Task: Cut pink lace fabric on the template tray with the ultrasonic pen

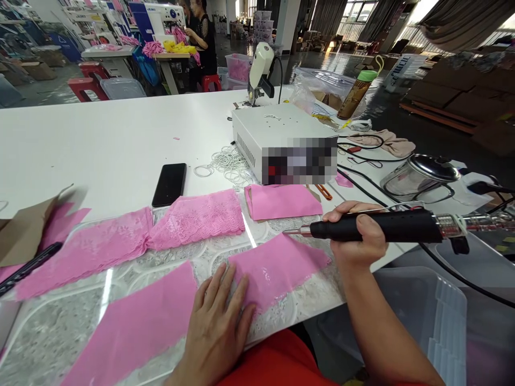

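Note:
My right hand is wrapped round a black handheld tool with a thin metal tip. Its tip points left, at the upper edge of a pink fabric piece; whether it touches the cloth I cannot tell. My left hand lies flat, fingers stretched out, over the left edge of that piece. Left of the hand lies a larger pink fabric piece. Farther back are a pink lace strip, gathered in its middle, and a folded pink piece. Everything rests on a clear patterned mat.
A grey metal box stands behind the fabric, with loose white cords and a black phone to its left. Black cables run right, near a lidded glass pot. At left lie brown cardboard and a black pen-like object.

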`<state>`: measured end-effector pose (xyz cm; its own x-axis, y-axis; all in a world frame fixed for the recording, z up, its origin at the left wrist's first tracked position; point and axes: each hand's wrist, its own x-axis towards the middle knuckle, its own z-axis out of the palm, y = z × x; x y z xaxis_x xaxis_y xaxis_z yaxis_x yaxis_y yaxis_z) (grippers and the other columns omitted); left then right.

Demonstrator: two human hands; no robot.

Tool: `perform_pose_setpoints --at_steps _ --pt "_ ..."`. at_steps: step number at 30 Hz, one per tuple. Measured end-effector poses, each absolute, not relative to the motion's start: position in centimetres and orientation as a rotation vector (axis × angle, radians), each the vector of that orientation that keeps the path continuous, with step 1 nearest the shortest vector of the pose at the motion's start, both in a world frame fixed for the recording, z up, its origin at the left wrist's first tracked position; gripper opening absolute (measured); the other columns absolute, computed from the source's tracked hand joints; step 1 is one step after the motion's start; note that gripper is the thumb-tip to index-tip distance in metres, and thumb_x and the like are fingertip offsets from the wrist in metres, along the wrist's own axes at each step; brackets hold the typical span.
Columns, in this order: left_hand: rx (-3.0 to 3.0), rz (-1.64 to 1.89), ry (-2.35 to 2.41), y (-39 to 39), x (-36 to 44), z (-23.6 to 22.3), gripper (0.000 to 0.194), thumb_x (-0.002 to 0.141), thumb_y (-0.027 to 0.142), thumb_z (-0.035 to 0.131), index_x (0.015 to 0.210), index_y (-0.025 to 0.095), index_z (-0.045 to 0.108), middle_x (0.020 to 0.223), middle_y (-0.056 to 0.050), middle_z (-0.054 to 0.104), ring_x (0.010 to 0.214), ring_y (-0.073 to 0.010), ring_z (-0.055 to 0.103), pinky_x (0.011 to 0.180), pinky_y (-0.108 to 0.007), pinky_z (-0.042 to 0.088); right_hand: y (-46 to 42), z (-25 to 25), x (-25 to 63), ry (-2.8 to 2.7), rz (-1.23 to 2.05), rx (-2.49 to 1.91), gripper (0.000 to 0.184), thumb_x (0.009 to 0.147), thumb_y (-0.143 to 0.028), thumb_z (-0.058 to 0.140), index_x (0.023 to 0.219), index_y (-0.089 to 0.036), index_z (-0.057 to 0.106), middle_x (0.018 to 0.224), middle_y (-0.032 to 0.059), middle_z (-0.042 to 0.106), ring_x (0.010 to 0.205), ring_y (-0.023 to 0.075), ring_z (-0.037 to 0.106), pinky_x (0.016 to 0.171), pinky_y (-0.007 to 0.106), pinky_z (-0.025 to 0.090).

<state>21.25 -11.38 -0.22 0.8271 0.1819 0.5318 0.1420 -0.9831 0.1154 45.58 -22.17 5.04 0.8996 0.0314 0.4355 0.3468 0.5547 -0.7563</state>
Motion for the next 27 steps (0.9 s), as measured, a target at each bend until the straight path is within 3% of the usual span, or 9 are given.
perform_pose_setpoints --at_steps 12,27 --pt "2.898 0.904 0.282 -11.3 21.4 0.0 0.029 0.096 0.026 0.052 0.121 0.014 0.061 0.129 -0.017 0.061 0.124 -0.0352 0.054 0.095 -0.045 0.042 -22.9 5.5 46.2 -0.374 -0.236 -0.920 0.010 0.061 -0.027 0.054 0.066 -0.018 0.056 0.063 -0.0013 0.058 0.046 0.0111 0.052 0.045 0.027 0.047" --pt "3.018 0.832 0.160 -9.8 20.8 -1.1 0.040 0.091 0.029 0.060 0.129 0.015 0.058 0.136 -0.018 0.056 0.130 -0.0356 0.048 0.099 -0.043 0.040 -30.4 6.2 46.8 -0.297 -0.316 -1.049 0.012 0.057 -0.028 0.055 0.061 -0.017 0.056 0.058 0.0004 0.056 0.042 0.0123 0.052 0.040 0.027 0.045"
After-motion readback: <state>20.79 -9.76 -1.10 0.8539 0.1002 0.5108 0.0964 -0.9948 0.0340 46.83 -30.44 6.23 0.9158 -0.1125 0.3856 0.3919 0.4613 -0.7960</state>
